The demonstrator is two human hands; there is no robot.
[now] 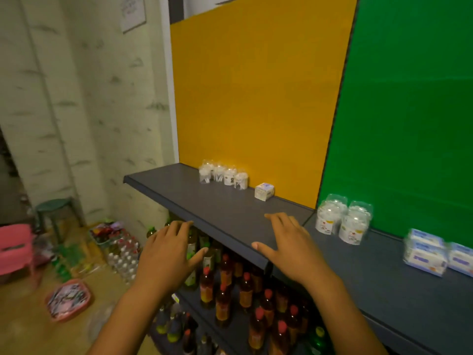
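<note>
- The left hand (166, 254) is stretched forward with the fingers straight and a little spread. It holds nothing. It hangs in front of the bottles (225, 283), just below the front edge of the top shelf (179, 185), probably to reach one of them.
- The right hand (289, 249) is also flat and empty. Its palm is over the front edge of the top shelf and the thumb points left along that edge. I cannot tell if it touches the shelf; it may be there for support.
- The bottles stand upright in tight rows on the lower shelf, caps up, so each can be taken from the front.
- Farther back, a small white box (264, 191) and a row of clear tubs (224, 174) sit along the back edge, against the yellow panel.
- Toward the right end, larger tubs (343, 221) and blue-and-white packs (426, 252) are grouped by kind.
</note>
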